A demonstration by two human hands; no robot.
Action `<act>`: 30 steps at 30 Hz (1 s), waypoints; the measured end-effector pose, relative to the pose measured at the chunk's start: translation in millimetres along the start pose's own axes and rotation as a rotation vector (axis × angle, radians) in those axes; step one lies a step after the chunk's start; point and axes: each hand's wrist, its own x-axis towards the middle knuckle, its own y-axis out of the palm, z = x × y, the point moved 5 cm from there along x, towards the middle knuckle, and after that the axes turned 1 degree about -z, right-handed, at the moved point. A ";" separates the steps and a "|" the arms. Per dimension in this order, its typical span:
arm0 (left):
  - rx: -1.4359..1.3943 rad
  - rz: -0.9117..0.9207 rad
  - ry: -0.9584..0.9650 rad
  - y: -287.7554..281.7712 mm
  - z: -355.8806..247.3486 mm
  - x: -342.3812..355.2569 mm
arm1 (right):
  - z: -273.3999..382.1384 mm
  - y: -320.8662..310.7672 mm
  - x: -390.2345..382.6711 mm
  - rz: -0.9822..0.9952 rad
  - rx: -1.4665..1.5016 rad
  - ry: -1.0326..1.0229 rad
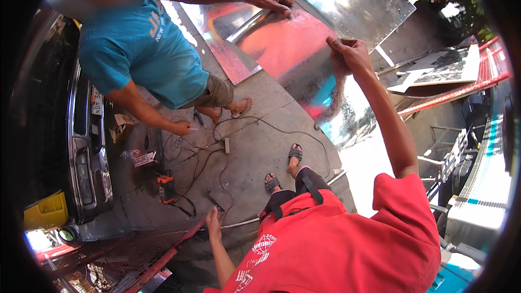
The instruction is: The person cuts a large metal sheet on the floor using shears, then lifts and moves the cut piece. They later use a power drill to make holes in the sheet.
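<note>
My right hand (350, 54) pinches the top edge of a large shiny sheet (293, 49) with pink, red and dark patches. A co-worker's hand (271, 2) grips the same sheet further left; their other hand (179, 127) holds a small pale object (190, 129). My left hand (214, 222) hangs low beside a red mesh frame (184, 233), fingers curled by a dark bent object (213, 199); I cannot make out what it holds.
Cables (249, 130), a small orange-and-black machine (165, 190) and boxes lie on the concrete floor. A vehicle (81, 152) and yellow container (44, 211) are left. More sheets (369, 11) rest behind; red railings and pale boards (434, 70) are right.
</note>
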 end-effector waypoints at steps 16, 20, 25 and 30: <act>-0.385 0.819 -0.402 551.9 -181.8 -14.2 | -69.4 -215.8 -112.1 -0.165 0.174 0.201; -0.032 0.897 0.071 629.5 -177.4 -34.4 | -72.9 -283.5 -161.1 -0.293 0.045 0.282; 0.001 0.964 -0.306 684.2 -133.0 -58.9 | -64.5 -355.6 -237.2 -0.425 -0.102 0.359; 0.063 1.158 -0.557 763.0 -80.8 -99.0 | -62.0 -417.3 -277.6 -0.534 -0.275 0.484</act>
